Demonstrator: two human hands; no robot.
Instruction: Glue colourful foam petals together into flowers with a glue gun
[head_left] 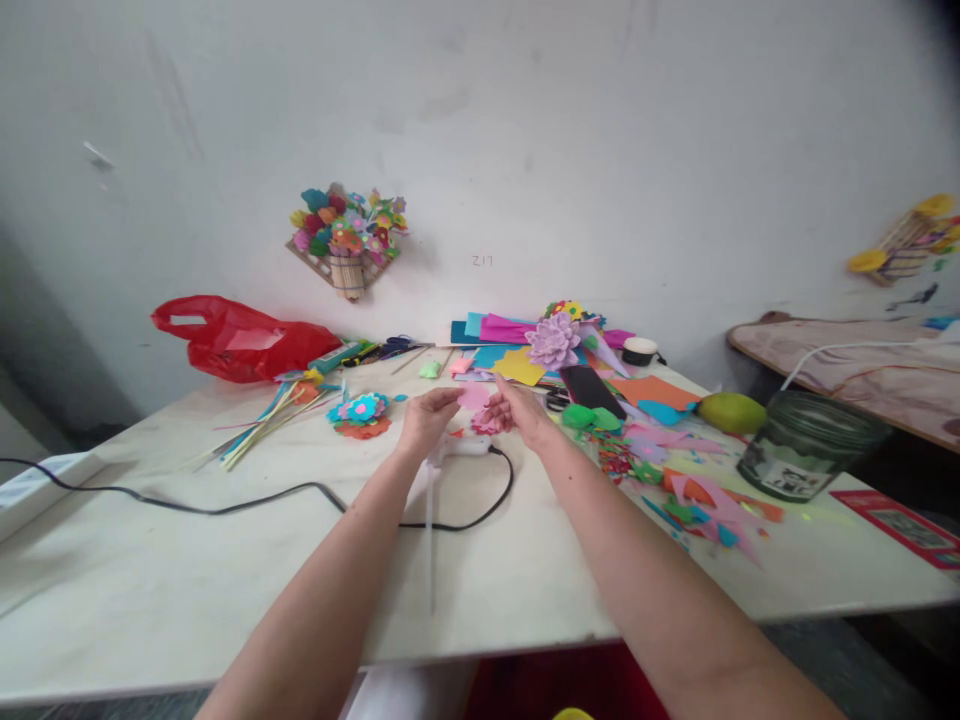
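Observation:
My left hand (430,418) pinches a light pink foam piece (473,396) at its left edge, above the middle of the table. Just right of that piece is my right hand (517,412), its thumb raised apart from its loosely bent fingers; whether the fingertips touch the piece is unclear. Below them a darker pink scalloped foam flower (484,424) shows partly behind the right fingers. A white glue gun (466,446) lies under my hands, its cord at the right and a long glue stick (430,560) pointing toward me.
Left stand layered blue foam flowers (360,408), pale strips (259,432) and a red plastic bag (244,340). Foam scraps (697,500), a dark phone (592,391), a yellow-green fruit (732,411) and a glass jar (799,450) occupy the right. A black cord (225,508) crosses the table.

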